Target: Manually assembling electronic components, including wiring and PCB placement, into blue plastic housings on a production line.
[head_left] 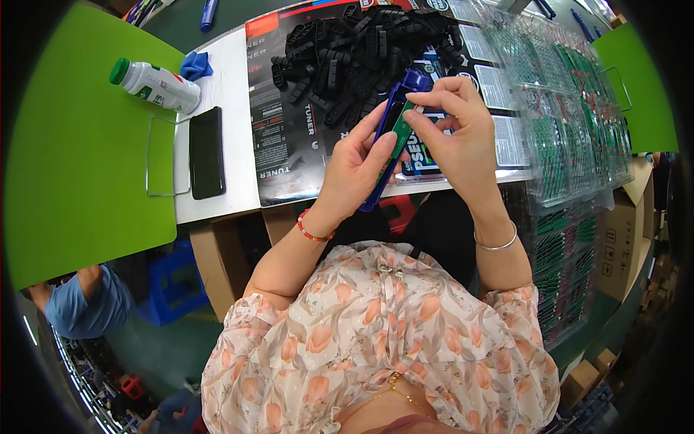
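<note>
Above the table's near edge, my left hand (348, 173) is closed around a long blue plastic housing (414, 79), which is held tilted with its top end pointing away to the right. A narrow green circuit board (401, 134) lies along the open side of the housing, under my left thumb. With thumb and fingers pinched, my right hand (460, 129) grips the upper end of that board. Whether the board sits fully inside the housing cannot be seen, as my fingers cover part of both. Just beyond my hands spreads a heap of black plastic parts (332, 69).
Clear plastic trays (553, 137) of green circuit boards are stacked at the right. A dark phone (207, 153) and a white bottle (163, 87) with a green cap stand left, beside a green panel (79, 173). Another person's blue sleeve (90, 304) shows at lower left.
</note>
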